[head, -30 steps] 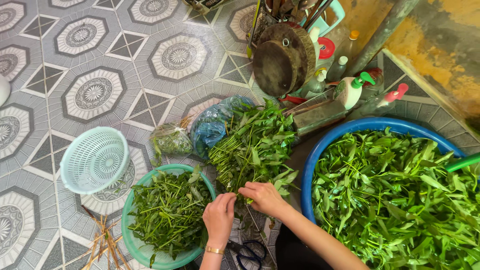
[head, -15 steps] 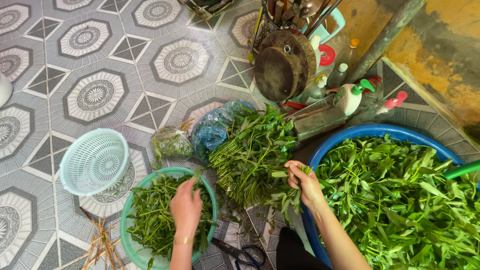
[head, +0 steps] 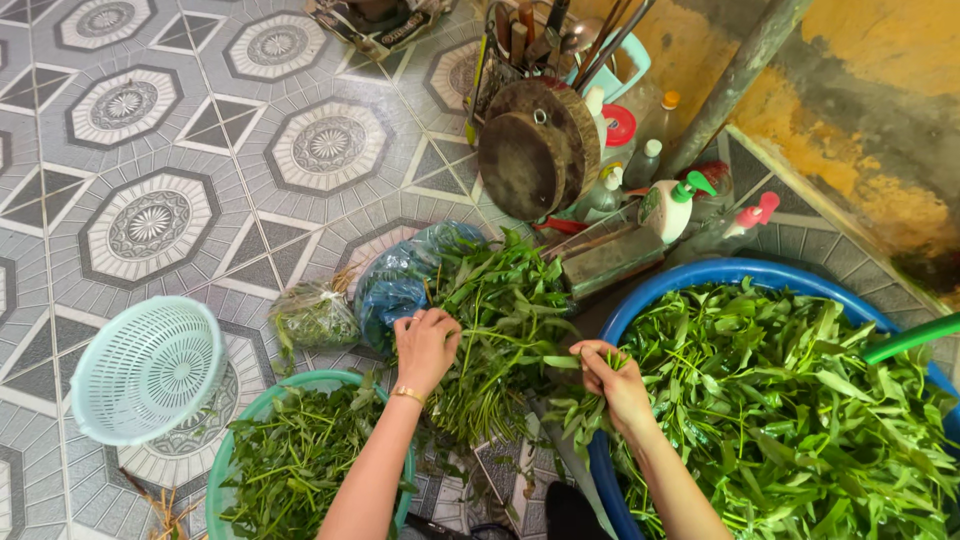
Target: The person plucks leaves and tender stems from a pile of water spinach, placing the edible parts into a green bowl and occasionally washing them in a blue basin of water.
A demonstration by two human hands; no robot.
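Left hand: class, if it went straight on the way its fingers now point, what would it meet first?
Likely the crumpled blue plastic bag just beyond the left hand, which rests on the loose pile of green leafy stems; depth is unclear.

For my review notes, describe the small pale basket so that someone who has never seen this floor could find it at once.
Start at the big blue tub of leafy greens on the right, then cross past both hands to the green basin of stems at the lower left. The basket lies tipped on the patterned tiles, touching that basin's upper left rim. It alone is pale mint, slotted all over, and holds no greens.
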